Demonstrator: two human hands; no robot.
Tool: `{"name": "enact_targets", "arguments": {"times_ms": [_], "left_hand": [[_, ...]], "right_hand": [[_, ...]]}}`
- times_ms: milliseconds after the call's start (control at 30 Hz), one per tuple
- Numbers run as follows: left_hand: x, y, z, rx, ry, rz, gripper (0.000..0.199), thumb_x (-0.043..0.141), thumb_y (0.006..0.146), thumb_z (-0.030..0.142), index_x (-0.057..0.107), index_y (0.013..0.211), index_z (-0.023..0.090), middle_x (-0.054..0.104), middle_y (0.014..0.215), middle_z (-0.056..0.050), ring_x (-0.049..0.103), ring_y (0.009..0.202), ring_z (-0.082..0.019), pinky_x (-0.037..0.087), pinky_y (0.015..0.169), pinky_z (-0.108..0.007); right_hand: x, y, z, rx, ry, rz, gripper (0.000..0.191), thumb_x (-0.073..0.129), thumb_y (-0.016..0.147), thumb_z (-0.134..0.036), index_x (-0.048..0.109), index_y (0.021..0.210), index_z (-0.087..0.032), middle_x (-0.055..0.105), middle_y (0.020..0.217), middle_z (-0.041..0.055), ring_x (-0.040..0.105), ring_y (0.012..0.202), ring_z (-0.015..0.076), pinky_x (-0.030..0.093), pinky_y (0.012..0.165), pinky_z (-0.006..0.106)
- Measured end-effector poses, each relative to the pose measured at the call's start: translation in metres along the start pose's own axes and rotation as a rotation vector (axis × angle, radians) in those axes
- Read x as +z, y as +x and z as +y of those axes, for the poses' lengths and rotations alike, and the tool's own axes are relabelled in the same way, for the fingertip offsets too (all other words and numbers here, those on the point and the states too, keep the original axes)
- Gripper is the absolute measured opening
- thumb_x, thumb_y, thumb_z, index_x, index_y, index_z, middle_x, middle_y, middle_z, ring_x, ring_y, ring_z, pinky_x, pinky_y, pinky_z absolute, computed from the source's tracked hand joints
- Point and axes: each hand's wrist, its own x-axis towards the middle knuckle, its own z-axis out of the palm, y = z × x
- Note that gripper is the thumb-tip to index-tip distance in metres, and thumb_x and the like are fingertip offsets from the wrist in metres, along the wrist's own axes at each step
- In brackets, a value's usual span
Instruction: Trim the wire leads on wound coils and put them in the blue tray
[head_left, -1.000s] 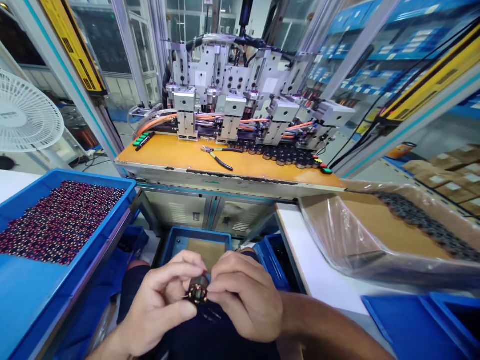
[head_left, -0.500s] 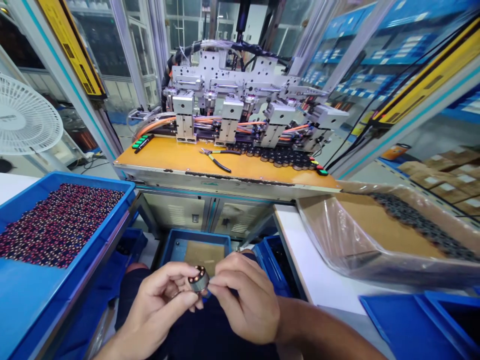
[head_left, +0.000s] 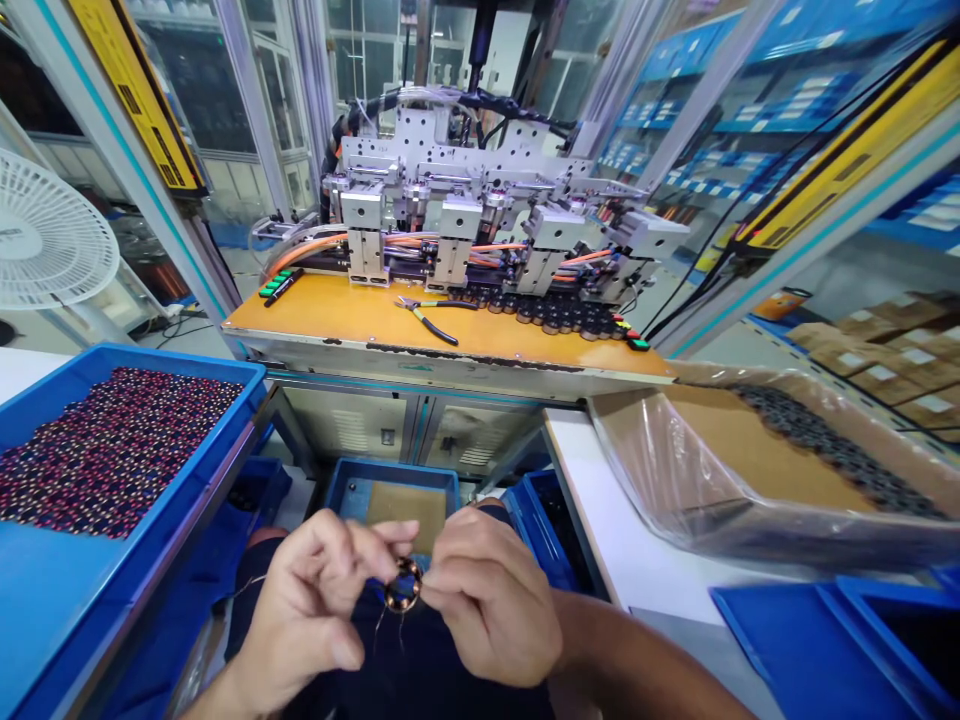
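A small ring-shaped motor stator [head_left: 403, 586] with copper windings is held above my lap, its open centre facing me. Two thin wire ends dangle below it. My right hand [head_left: 491, 600] pinches the ring's right edge between thumb and fingers. On the other side, my left hand [head_left: 319, 600] has its thumb spread well away, and its fingertips lie against or just behind the upper left of the ring. Whether those fingertips bear any of its weight, I cannot tell.
A blue tray [head_left: 259, 372] full of small wound parts stands at left. Ahead, a machine [head_left: 457, 215] rises behind an orange bench [head_left: 330, 325] bearing cutters [head_left: 427, 318] and rows of dark parts. A plastic-lined box [head_left: 697, 530] sits right; a blue bin [head_left: 390, 468] is below.
The stator has turned from edge-on to show its open ring, with wire ends now hanging down. My left thumb has come off it and the left fingers have spread; my right hand stays pinched.
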Motion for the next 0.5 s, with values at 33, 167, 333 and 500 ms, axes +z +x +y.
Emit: {"name": "enact_targets", "arguments": {"times_ms": [33,167,333,500], "left_hand": [[0.0,0.002,0.001,-0.067,0.033,-0.01,0.039,0.084,0.071,0.042,0.067,0.102,0.024,0.073,0.103,-0.004,0.064,0.113,-0.023,0.05,0.097,-0.033],[0.005,0.011,0.009,-0.372,0.166,-0.091,0.038,0.067,0.086,0.051,0.07,0.097,0.015,0.068,0.08,-0.005,0.062,0.072,-0.011,0.048,0.068,-0.02],[0.014,0.011,0.012,-0.364,0.229,-0.011,0.023,0.072,0.086,0.037,0.066,0.096,0.018,0.062,0.068,0.002,0.058,0.059,-0.008,0.045,0.058,-0.017],[0.015,0.005,0.005,-0.202,0.346,0.105,0.013,0.071,0.087,0.026,0.068,0.1,0.023,0.07,0.078,0.0,0.067,0.068,-0.012,0.053,0.065,-0.02]], "right_hand": [[0.0,-0.001,0.001,-0.034,-0.019,0.006,0.011,0.053,0.094,-0.012,0.061,0.087,-0.015,0.061,0.071,0.0031,0.057,0.063,0.013,0.051,0.059,0.028],[-0.001,-0.003,0.003,-0.109,-0.084,-0.002,0.011,0.053,0.095,-0.013,0.061,0.087,-0.015,0.062,0.071,0.0037,0.058,0.063,0.0134,0.047,0.056,0.028],[-0.005,-0.002,0.001,-0.067,-0.148,-0.035,0.015,0.052,0.096,-0.014,0.06,0.083,-0.015,0.062,0.069,0.0026,0.057,0.064,0.0126,0.048,0.058,0.027],[-0.008,0.0,-0.003,0.073,-0.13,-0.04,0.012,0.053,0.092,-0.01,0.06,0.084,-0.016,0.062,0.07,0.0019,0.057,0.062,0.0119,0.051,0.059,0.025]]}}
